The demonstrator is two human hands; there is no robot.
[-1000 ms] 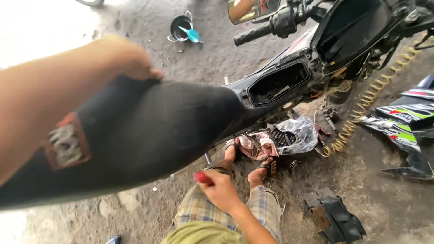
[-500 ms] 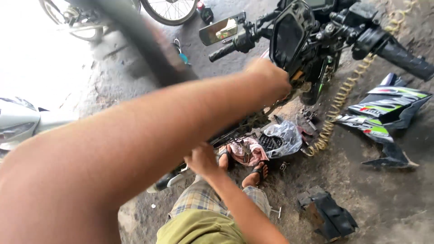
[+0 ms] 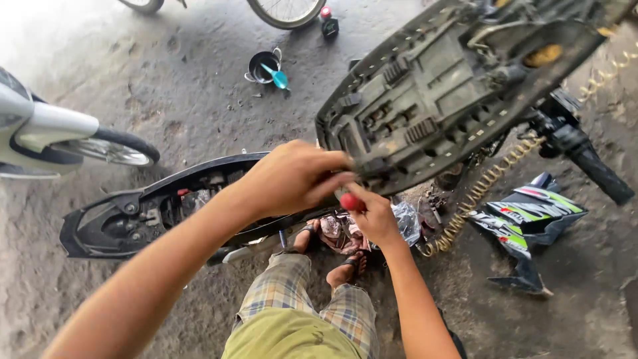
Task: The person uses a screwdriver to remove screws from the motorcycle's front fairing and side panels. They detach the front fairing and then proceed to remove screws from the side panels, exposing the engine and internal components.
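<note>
I see my left hand gripping the narrow end of the upturned motorcycle seat, its ribbed underside facing me — my right hand holds a red-handled tool against it.

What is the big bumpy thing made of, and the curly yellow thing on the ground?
The seat base looks like hard, dull grey plastic: moulded ribs and dusty scuffs show. The curly hose looks like yellowish plastic or rubber, wound in springy coils.
</note>
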